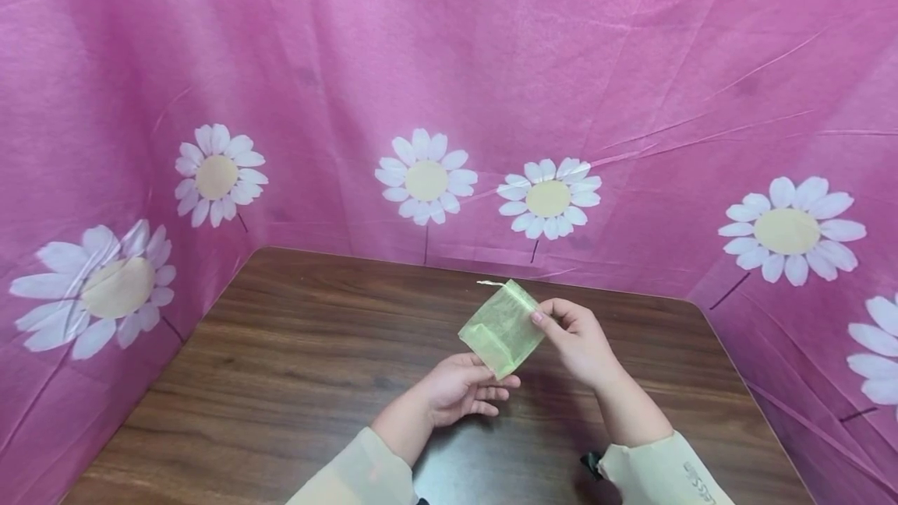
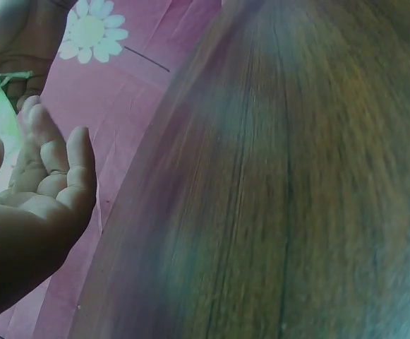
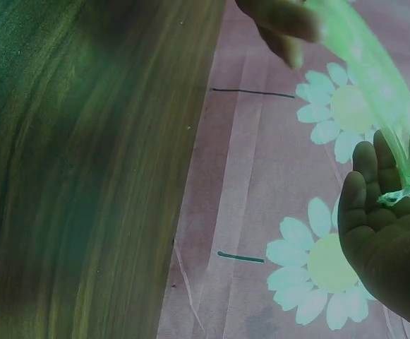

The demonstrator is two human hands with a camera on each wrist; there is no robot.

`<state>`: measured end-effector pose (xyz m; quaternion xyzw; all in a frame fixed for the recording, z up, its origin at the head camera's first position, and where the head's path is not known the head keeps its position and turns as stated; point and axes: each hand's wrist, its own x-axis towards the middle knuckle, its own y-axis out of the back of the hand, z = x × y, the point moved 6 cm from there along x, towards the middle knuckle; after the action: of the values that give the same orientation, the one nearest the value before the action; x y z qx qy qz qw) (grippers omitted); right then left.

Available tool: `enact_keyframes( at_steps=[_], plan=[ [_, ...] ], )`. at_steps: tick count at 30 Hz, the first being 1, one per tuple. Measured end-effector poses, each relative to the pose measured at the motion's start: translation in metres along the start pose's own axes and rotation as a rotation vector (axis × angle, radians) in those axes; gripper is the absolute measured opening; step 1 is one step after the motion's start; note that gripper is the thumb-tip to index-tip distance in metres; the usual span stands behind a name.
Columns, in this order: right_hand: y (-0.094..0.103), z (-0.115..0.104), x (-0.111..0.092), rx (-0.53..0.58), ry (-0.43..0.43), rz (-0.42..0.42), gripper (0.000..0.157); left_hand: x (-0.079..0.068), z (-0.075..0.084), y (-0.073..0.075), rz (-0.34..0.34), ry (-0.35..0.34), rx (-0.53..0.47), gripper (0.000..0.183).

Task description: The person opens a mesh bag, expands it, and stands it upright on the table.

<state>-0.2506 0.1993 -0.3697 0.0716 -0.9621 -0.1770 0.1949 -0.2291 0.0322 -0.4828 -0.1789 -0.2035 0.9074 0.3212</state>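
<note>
A small sheer yellow-green organza drawstring pouch [image 1: 500, 326] is held tilted above the wooden table, its pale drawstring end [image 1: 491, 283] sticking out at the upper corner. My right hand [image 1: 585, 345] pinches the pouch's right edge near the drawstring, thumb in front. At the lower corner, my left hand [image 1: 459, 390] has its thumb against the pouch and its other fingers loosely spread beneath. The left wrist view catches the pouch [image 2: 0, 131] at its left border, beyond the left thumb. In the right wrist view the pouch [image 3: 384, 78] stretches between both hands, its gathered end over the right palm.
The dark wood-grain table [image 1: 281, 357] spreads below both hands. A pink cloth [image 1: 337, 61] with white daisies hangs around its back and sides. Light sleeves [image 1: 365, 470] cover the forearms, and a small black item [image 1: 592, 464] shows by the right cuff.
</note>
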Motion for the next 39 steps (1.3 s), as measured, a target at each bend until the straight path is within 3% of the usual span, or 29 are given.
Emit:
enact_keyframes(
  at_steps=[7,17,24,27,33,39],
  plan=[
    [-0.002,0.0,-0.001,0.019,0.011,-0.005,0.012,0.002,-0.001,0.001,0.096,-0.048,-0.049,0.016],
    [-0.006,0.002,0.0,0.008,0.008,-0.029,0.012,0.002,-0.006,0.003,0.122,-0.038,-0.093,0.013],
    [-0.008,0.002,0.0,-0.014,0.015,-0.045,0.012,0.0,-0.005,0.004,0.158,-0.039,-0.034,0.005],
    [-0.007,0.001,0.0,-0.03,0.012,-0.047,0.011,-0.001,-0.001,0.008,0.197,-0.09,0.025,0.011],
    [-0.003,-0.002,0.0,-0.054,-0.004,-0.04,0.011,-0.004,0.017,0.021,0.363,-0.284,0.108,0.025],
    [-0.004,0.0,0.0,-0.055,-0.007,-0.048,0.011,-0.006,0.023,0.025,0.454,-0.336,0.12,0.023]
  ],
)
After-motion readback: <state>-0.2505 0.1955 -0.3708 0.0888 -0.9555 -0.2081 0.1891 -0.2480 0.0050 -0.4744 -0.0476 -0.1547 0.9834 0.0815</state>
